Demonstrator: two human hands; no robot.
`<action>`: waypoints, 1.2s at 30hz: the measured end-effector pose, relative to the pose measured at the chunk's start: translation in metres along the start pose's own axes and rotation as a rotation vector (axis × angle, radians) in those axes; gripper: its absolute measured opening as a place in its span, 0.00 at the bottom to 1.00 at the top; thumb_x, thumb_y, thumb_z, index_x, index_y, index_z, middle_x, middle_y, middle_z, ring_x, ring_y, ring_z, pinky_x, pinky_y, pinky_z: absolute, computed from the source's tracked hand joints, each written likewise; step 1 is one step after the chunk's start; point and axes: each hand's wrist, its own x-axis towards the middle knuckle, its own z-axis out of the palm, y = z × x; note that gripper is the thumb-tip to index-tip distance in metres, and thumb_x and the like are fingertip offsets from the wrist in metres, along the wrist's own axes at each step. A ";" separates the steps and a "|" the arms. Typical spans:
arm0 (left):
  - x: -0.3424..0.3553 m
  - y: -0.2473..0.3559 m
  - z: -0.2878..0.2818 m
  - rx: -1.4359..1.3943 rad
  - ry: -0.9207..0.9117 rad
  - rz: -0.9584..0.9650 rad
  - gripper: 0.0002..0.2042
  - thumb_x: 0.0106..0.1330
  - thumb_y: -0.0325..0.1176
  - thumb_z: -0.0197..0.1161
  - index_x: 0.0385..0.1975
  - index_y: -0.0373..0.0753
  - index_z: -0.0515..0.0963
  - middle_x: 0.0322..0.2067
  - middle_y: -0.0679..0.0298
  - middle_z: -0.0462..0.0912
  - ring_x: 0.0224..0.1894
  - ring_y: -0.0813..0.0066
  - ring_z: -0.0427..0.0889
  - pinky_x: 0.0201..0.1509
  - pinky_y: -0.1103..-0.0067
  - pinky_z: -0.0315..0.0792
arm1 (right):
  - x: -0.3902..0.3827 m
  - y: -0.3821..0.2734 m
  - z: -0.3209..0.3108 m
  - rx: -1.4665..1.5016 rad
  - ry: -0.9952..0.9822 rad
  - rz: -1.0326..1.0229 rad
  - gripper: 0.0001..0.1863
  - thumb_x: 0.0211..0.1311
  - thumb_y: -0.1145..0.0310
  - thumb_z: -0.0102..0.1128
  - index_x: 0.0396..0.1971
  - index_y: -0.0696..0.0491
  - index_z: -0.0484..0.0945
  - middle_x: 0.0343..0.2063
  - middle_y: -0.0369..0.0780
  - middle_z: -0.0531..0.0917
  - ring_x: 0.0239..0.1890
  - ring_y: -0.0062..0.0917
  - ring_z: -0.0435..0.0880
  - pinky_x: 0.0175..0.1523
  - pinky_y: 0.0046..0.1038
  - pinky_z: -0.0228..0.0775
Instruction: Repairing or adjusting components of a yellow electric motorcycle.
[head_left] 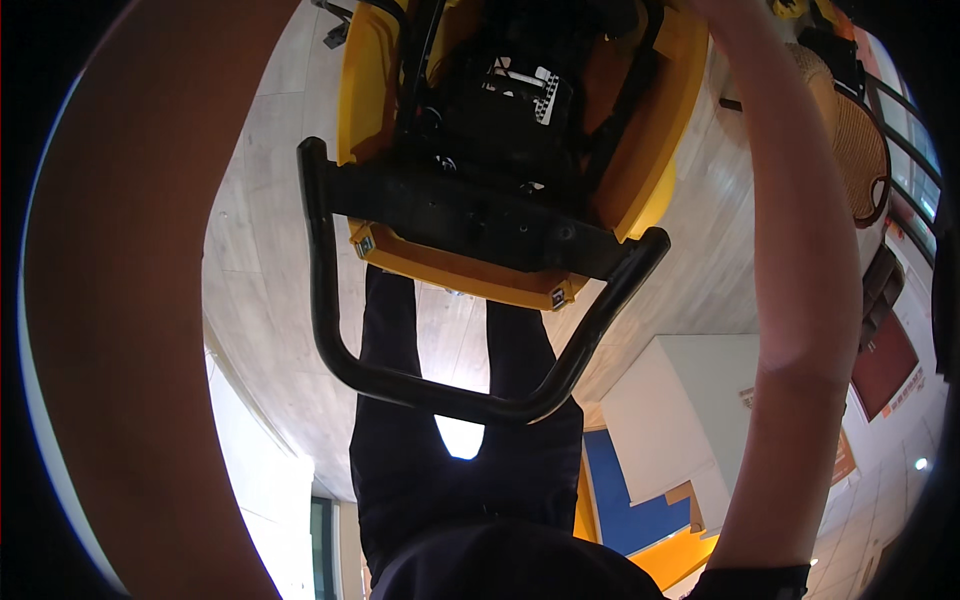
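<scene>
A yellow-bodied machine (670, 110) with a black inner frame fills the upper middle, over my legs. Its black tubular bar (470, 405) curves across below the body, and small metal latches (560, 295) sit on the lower yellow edge. My right arm reaches up along the right side, with my right hand (705, 8) cut off at the top edge beside the yellow body; its fingers are hidden. My left forearm runs up the left side and out of the top, so that hand is out of sight.
Pale plank floor (260, 240) surrounds the machine. At the right are a woven seat (855, 160), black railings (905, 105) and a dark red panel (885, 360). A white block (690, 410) and a blue-and-yellow surface (625, 495) show lower right, and a bright white area lower left.
</scene>
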 end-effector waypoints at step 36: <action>-0.003 0.017 -0.035 -1.856 0.080 -1.008 0.19 0.58 0.23 0.47 0.51 0.34 0.69 0.45 0.51 0.76 0.46 0.61 0.75 0.46 0.74 0.69 | 0.008 -0.020 0.000 0.122 0.025 0.073 0.09 0.49 0.70 0.54 0.27 0.55 0.82 0.27 0.45 0.82 0.32 0.36 0.82 0.36 0.32 0.73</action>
